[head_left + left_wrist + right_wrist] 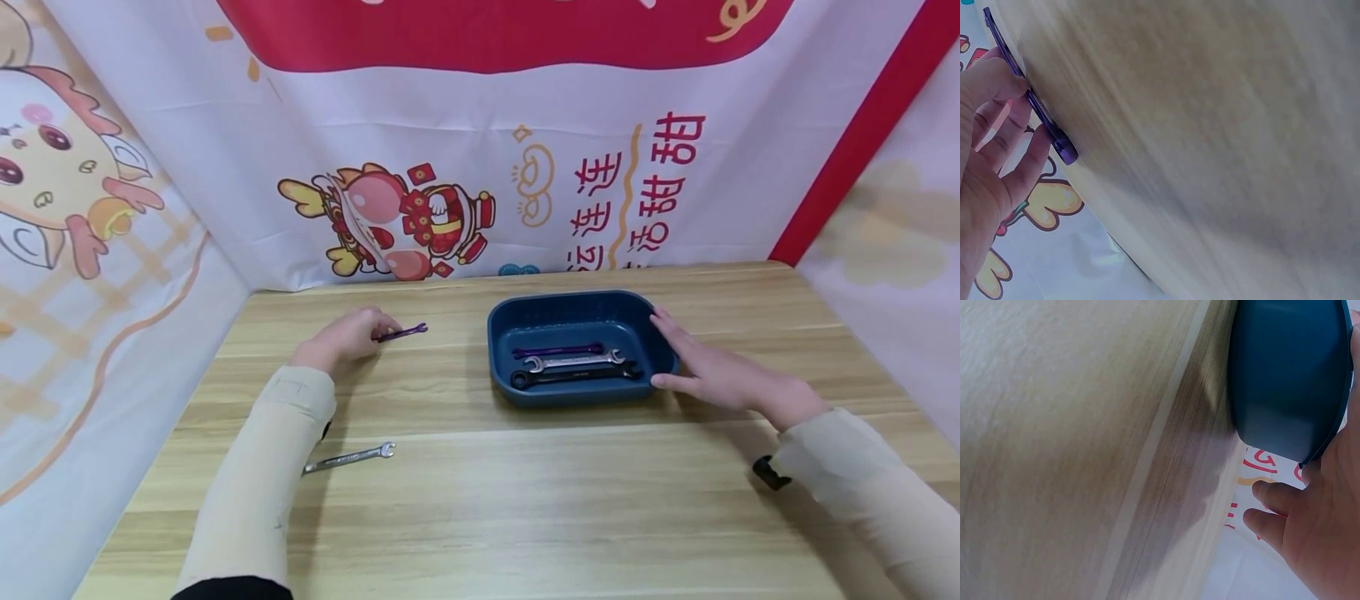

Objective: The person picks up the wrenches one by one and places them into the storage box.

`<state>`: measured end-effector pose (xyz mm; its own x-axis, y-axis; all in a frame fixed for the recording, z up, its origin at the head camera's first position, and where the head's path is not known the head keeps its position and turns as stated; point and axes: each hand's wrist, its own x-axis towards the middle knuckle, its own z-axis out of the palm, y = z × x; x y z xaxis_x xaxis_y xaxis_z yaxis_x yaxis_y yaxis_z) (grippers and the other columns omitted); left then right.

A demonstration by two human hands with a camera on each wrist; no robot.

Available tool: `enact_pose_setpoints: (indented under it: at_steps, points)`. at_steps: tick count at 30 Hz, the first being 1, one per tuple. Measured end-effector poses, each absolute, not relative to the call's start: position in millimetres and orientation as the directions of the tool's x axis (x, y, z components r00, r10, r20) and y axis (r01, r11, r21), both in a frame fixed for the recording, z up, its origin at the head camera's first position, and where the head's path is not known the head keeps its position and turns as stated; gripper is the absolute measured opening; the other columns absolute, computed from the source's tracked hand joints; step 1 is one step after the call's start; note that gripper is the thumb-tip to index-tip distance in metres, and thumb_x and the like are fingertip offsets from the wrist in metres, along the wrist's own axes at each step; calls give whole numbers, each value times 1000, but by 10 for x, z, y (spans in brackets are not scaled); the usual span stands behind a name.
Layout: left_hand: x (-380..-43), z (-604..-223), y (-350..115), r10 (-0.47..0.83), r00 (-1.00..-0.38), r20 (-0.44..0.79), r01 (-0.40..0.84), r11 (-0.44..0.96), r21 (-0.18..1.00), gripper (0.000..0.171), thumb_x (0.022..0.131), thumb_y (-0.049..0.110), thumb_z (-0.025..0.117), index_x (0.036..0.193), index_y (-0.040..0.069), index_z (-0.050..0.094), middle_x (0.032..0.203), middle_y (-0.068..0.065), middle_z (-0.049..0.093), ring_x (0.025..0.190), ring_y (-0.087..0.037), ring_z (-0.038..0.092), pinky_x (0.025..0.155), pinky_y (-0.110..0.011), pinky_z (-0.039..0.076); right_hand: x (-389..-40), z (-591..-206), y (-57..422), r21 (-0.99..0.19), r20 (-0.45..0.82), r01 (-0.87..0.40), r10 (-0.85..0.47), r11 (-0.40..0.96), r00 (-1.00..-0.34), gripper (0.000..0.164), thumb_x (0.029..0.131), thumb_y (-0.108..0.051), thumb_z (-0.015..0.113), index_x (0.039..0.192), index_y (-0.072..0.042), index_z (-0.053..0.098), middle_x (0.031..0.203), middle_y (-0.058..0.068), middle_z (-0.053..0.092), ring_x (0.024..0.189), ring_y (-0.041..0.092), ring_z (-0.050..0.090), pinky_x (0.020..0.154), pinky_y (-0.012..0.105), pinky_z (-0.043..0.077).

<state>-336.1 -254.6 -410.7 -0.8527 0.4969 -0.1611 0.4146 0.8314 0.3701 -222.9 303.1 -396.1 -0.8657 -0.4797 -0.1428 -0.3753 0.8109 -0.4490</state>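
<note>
My left hand (351, 335) pinches a purple combination wrench (405, 332) between thumb and fingers, over the far left of the table. In the left wrist view the purple wrench (1055, 132) slants close to the wood, its ring end toward the camera. A dark blue plastic bin (577, 398) stands right of centre. My right hand (723, 373) rests against the bin's right end, fingers extended along the rim and thumb near the front corner. Inside the bin lie another purple wrench (558, 352), a silver wrench (576, 361) and a black wrench (577, 377), roughly parallel.
One more silver wrench (348, 459) lies on the wooden table (525, 517), partly hidden by my left forearm. Printed cloth (450, 108) hangs along the table's back edge and both sides.
</note>
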Motion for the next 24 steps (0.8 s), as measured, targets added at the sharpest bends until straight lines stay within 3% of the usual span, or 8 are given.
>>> enact_pose_setpoints:
  at_steps: [17, 24]
  points:
    - [-3358, -4042, -2550, 488, -858, -158, 388, 819, 422, 50, 77, -14, 65, 125, -1, 71, 109, -16, 69, 98, -30, 60, 92, -49, 51, -2229, -3936, 3024, -464, -143, -372, -483, 804, -864, 97, 100, -45, 63, 165, -9, 0, 170, 20, -2, 149, 51, 17, 114, 67, 22]
    - [-3310, -4057, -2567, 457, -871, -179, 348, 833, 431, 51, 79, -13, 68, 128, 1, 71, 112, -15, 68, 99, -28, 59, 92, -46, 51, -2220, -3972, 3027, -466, -146, -362, -474, 807, -868, 99, 100, -47, 63, 165, -11, -1, 170, 17, -3, 150, 49, 15, 115, 66, 21]
